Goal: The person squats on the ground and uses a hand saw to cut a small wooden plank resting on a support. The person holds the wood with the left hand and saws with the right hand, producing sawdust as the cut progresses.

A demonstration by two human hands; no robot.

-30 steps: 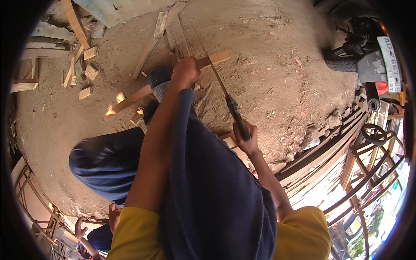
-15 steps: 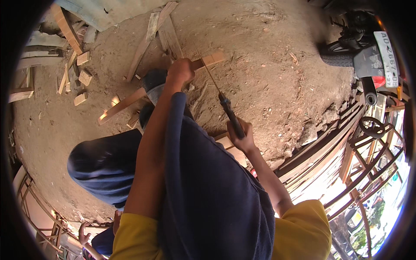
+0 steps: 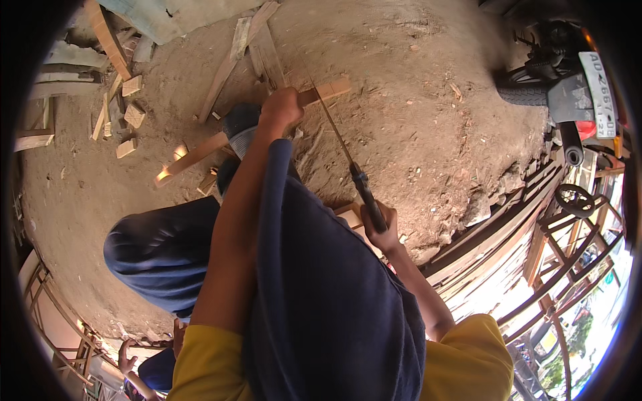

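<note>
My right hand (image 3: 381,226) is wrapped round the dark handle of a handsaw (image 3: 340,140). Its thin blade slants up and to the left and lies across a wooden plank (image 3: 329,90) near the plank's far right end. My left hand (image 3: 282,107) is closed on that plank just left of the blade. The plank runs on below my left arm, past a dark boot (image 3: 241,120), and its left end (image 3: 180,164) shows in sunlight. The boot hides how the plank is supported there.
Several wood offcuts (image 3: 134,116) lie on the dirt floor at the left. Loose boards (image 3: 231,63) rest beyond my left hand. A parked motorcycle (image 3: 568,93) stands at the far right, above stacked timber (image 3: 495,220). Another person's hand (image 3: 127,357) shows at lower left.
My right hand has drawn the saw back toward me and slightly right, along the blade's line. My left hand stays on the plank, with the whole view shifted slightly.
</note>
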